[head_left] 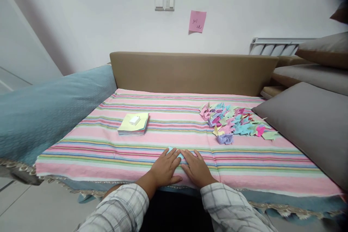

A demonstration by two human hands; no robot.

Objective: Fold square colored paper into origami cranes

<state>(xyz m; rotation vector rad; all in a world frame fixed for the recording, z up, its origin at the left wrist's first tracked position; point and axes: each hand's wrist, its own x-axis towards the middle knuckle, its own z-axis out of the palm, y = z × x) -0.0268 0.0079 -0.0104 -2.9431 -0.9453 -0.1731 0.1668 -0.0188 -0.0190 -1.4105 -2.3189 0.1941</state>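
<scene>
A small piece of light blue paper [181, 156] lies on the striped cloth near the front edge, mostly covered by my fingers. My left hand [165, 168] rests flat on its left part, fingers stretched out and thumb pointing right. From the other side my right hand [198, 169] presses down on it, also flat with fingers apart. The fingertips of both hands nearly meet over the paper. How the paper is folded cannot be made out under them.
Left of centre, a stack of coloured square paper [127, 125] carries a white charger plug [134, 120]. Many folded paper cranes [231, 121] sit in a cluster to the right. Grey cushions [307, 123] line the right side; a brown backrest [190, 72] stands behind.
</scene>
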